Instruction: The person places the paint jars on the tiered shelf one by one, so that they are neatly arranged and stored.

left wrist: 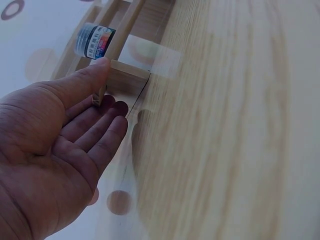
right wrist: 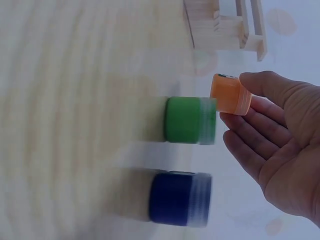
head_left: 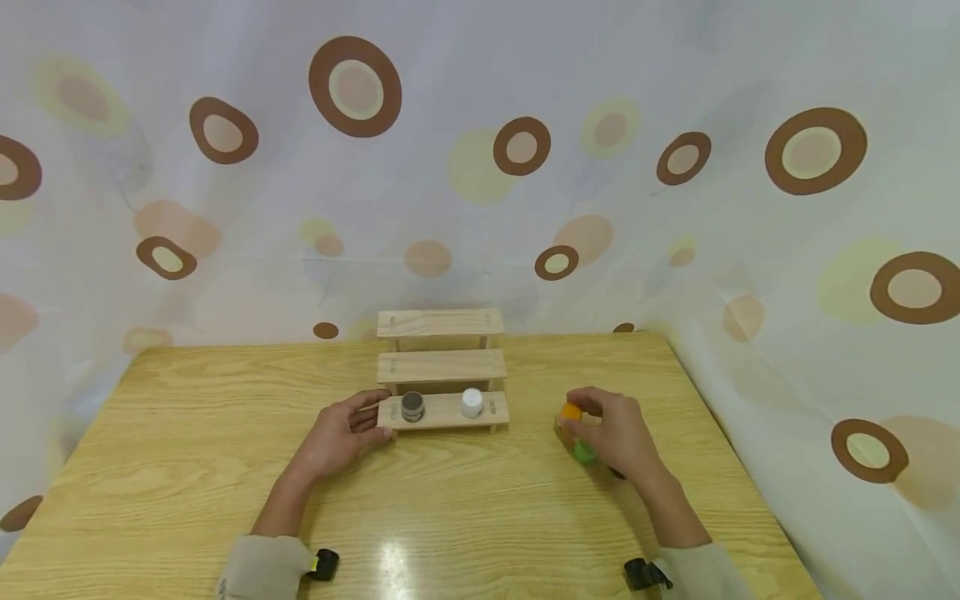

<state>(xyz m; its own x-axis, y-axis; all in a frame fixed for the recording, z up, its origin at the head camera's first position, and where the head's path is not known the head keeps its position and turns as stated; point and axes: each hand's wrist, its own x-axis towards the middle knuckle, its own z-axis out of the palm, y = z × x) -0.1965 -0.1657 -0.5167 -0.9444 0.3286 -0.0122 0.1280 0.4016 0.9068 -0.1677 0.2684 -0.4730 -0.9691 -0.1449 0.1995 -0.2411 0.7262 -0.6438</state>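
Observation:
My left hand grips the left end of the lowest step of a three-tier wooden stand, thumb at its front corner. On that step sit a dark jar and a white jar. The left wrist view shows a jar with a clear lid and printed label beyond the thumb. To the right of the stand, my right hand pinches an orange paint jar between thumb and fingers. Beside it stand a green paint jar and a dark blue one, the latter mostly hidden under my hand in the head view.
The dark blue paint jar stands nearest my right wrist. The wood-grain table reaches back to a white sheet with brown and pale circles, which hangs behind the stand and along the right side.

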